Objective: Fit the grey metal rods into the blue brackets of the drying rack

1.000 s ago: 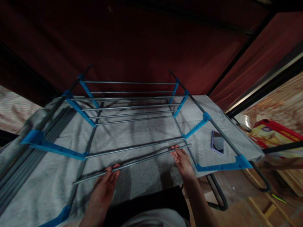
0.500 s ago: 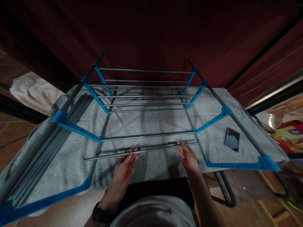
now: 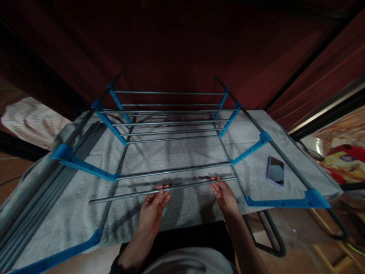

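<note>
A loose grey metal rod (image 3: 125, 195) lies crosswise in front of me above a grey cloth-covered table (image 3: 185, 152). My left hand (image 3: 154, 207) grips it near its middle with fingers curled over it. My right hand (image 3: 225, 194) holds it near its right end. Just beyond runs a fitted rod (image 3: 173, 171) of a rack frame with blue plastic brackets (image 3: 82, 165) and grey side tubes. Further back stand two tiers of fitted rods (image 3: 171, 121).
A phone (image 3: 275, 171) lies face up on the cloth at the right. A bundle of spare grey rods (image 3: 42, 190) lies along the table's left edge. A red box (image 3: 346, 161) sits at far right; a dark curtain hangs behind.
My view shifted slightly. The loose rod slid a little leftward in my hands, and both hands keep hold of it close to the fitted front rod.
</note>
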`<move>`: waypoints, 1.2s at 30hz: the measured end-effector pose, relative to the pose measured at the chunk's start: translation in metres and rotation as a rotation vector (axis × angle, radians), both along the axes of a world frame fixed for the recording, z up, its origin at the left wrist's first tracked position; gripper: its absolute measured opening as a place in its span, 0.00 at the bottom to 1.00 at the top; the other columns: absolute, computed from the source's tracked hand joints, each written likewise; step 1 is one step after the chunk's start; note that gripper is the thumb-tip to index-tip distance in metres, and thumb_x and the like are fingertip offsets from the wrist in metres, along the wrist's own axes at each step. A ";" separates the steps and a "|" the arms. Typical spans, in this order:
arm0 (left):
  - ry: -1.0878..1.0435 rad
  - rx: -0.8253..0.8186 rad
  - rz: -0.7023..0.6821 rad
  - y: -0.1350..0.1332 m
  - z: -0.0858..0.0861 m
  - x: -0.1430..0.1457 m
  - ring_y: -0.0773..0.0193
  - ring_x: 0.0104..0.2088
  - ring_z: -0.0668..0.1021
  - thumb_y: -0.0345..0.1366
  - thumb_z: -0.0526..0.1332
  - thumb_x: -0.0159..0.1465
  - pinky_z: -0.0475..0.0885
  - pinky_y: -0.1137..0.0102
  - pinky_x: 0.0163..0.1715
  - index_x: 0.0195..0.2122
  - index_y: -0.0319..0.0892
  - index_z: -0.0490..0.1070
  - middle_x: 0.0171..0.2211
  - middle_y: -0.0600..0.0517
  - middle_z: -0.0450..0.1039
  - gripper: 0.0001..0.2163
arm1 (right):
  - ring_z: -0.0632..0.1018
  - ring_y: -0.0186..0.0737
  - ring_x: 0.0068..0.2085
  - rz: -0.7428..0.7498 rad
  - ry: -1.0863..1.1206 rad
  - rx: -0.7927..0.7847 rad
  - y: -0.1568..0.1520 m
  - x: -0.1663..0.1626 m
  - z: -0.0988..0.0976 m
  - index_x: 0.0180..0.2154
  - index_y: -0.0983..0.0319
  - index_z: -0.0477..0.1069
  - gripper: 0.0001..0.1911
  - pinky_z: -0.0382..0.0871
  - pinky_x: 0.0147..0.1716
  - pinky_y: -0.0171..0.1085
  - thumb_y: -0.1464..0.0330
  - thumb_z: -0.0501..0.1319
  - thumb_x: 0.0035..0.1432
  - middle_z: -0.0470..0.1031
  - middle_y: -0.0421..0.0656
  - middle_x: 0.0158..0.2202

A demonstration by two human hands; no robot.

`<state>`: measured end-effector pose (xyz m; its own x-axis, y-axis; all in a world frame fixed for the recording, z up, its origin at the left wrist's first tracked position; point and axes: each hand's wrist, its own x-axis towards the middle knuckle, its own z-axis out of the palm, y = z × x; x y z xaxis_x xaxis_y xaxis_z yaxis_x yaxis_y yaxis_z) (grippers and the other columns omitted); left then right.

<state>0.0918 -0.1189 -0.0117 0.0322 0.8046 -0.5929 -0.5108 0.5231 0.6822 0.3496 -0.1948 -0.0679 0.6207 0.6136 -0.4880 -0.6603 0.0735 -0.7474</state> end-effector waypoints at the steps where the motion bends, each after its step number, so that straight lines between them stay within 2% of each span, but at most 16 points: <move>1: 0.005 0.022 -0.017 -0.001 0.000 0.002 0.57 0.40 0.86 0.30 0.77 0.53 0.80 0.64 0.44 0.32 0.42 0.79 0.41 0.48 0.85 0.10 | 0.84 0.44 0.44 0.013 0.004 0.012 0.000 -0.001 -0.001 0.34 0.56 0.75 0.12 0.80 0.50 0.46 0.64 0.74 0.49 0.84 0.43 0.37; 5: 0.031 0.120 -0.055 -0.007 0.003 0.012 0.55 0.43 0.86 0.36 0.80 0.49 0.80 0.62 0.45 0.36 0.43 0.79 0.42 0.47 0.85 0.16 | 0.85 0.42 0.43 0.029 0.058 0.059 -0.001 -0.010 -0.001 0.34 0.57 0.76 0.12 0.81 0.51 0.45 0.65 0.76 0.48 0.84 0.41 0.37; 12: 0.088 0.302 -0.134 -0.011 0.024 0.034 0.50 0.49 0.83 0.44 0.79 0.52 0.82 0.62 0.43 0.39 0.43 0.79 0.43 0.46 0.83 0.18 | 0.85 0.41 0.43 0.061 0.194 0.104 0.008 -0.042 0.022 0.36 0.58 0.79 0.14 0.83 0.47 0.42 0.65 0.79 0.47 0.85 0.43 0.40; 17: 0.082 0.362 -0.127 -0.012 0.034 0.039 0.51 0.50 0.84 0.44 0.77 0.57 0.80 0.60 0.51 0.47 0.45 0.76 0.45 0.47 0.83 0.20 | 0.85 0.38 0.43 0.087 0.240 0.140 0.013 -0.061 0.035 0.36 0.57 0.80 0.13 0.84 0.46 0.38 0.66 0.79 0.48 0.85 0.41 0.40; 21: 0.024 0.358 -0.162 -0.013 0.037 0.042 0.50 0.52 0.83 0.47 0.74 0.60 0.78 0.57 0.55 0.54 0.47 0.74 0.49 0.46 0.82 0.22 | 0.85 0.38 0.43 0.075 0.253 0.176 0.015 -0.063 0.044 0.37 0.57 0.80 0.13 0.83 0.47 0.37 0.67 0.79 0.49 0.85 0.41 0.40; 26: -0.039 0.349 -0.255 -0.017 0.026 0.053 0.49 0.54 0.82 0.47 0.73 0.61 0.78 0.56 0.56 0.50 0.46 0.76 0.52 0.44 0.81 0.20 | 0.85 0.38 0.41 0.051 0.292 0.143 0.011 -0.050 0.044 0.35 0.59 0.80 0.13 0.83 0.47 0.37 0.68 0.79 0.48 0.85 0.42 0.38; 32: -0.063 0.324 -0.298 -0.028 -0.002 0.077 0.49 0.54 0.82 0.50 0.71 0.61 0.77 0.51 0.57 0.50 0.44 0.74 0.51 0.43 0.81 0.21 | 0.85 0.38 0.40 -0.029 0.278 0.066 -0.009 -0.033 0.025 0.34 0.60 0.79 0.12 0.83 0.44 0.36 0.71 0.77 0.48 0.85 0.42 0.37; 36: -0.025 0.367 -0.380 -0.032 0.001 0.092 0.50 0.54 0.81 0.52 0.69 0.62 0.78 0.54 0.55 0.49 0.44 0.75 0.51 0.43 0.80 0.21 | 0.85 0.37 0.41 -0.063 0.263 0.071 -0.017 -0.021 0.020 0.35 0.59 0.78 0.08 0.83 0.45 0.36 0.71 0.74 0.53 0.84 0.41 0.38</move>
